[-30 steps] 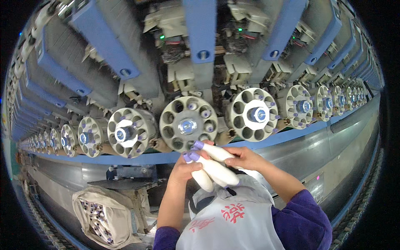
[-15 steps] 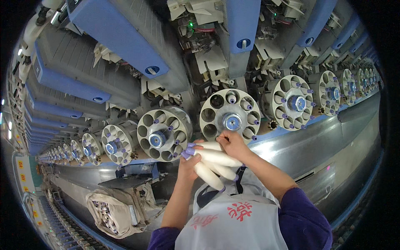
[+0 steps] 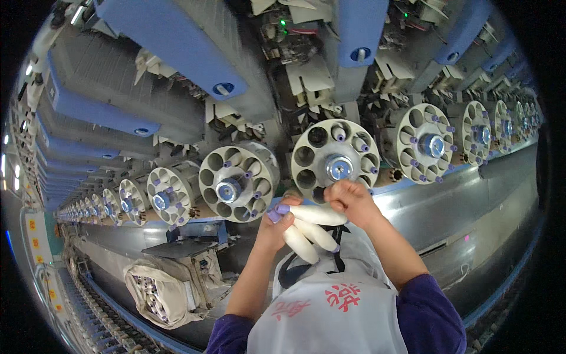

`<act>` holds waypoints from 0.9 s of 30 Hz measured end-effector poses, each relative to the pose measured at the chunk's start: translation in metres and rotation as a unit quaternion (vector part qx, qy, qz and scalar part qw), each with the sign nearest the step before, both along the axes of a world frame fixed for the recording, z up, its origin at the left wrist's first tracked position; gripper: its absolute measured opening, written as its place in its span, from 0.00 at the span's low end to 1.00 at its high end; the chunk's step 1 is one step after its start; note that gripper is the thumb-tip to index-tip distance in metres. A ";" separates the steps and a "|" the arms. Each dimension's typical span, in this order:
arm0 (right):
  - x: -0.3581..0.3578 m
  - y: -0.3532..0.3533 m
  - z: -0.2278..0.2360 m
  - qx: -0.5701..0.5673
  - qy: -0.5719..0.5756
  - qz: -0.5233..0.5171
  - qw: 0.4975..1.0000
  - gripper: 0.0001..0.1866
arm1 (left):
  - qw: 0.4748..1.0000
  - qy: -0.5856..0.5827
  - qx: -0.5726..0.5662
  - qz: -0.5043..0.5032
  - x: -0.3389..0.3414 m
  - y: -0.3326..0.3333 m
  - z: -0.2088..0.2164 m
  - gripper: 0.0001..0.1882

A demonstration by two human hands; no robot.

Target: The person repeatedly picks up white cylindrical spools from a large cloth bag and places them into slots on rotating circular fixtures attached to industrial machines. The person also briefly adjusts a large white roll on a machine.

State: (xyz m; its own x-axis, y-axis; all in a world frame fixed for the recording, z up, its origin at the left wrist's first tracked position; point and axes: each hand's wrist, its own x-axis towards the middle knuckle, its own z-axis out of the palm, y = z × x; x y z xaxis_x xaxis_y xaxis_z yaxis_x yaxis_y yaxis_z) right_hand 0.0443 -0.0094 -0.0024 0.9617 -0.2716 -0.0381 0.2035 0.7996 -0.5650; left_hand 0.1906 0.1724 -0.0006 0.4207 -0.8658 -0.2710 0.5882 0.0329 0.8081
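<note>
White yarn bobbins point(image 3: 309, 227) with purple tube tips fill both hands: the left hand point(image 3: 272, 227) is closed around a bundle of about three, and the right hand point(image 3: 352, 202) pinches the far end of the topmost one, just below the round magazine point(image 3: 336, 162) straight ahead. They look light and stiff at the core but soft and snag-prone on the wound surface (best gripped around the middle or by the bare tube end). At least five such cream magazines line the machine clearly, more shrinking away on both sides. One white sack of tubes point(image 3: 156, 292) hangs at lower left
</note>
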 end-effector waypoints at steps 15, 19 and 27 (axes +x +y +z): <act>0.087 0.036 -0.040 -0.598 0.173 -0.165 0.765 0.06 | 0.927 -0.262 0.197 0.182 -0.006 -0.014 -0.022 0.15; 0.069 0.026 -0.014 -0.583 0.175 -0.136 0.782 0.10 | 0.964 -0.192 0.145 0.114 0.010 -0.008 -0.025 0.18; 0.047 -0.002 0.087 -0.129 0.174 -0.160 0.963 0.09 | 0.988 0.024 -0.035 0.150 0.076 -0.007 0.039 0.41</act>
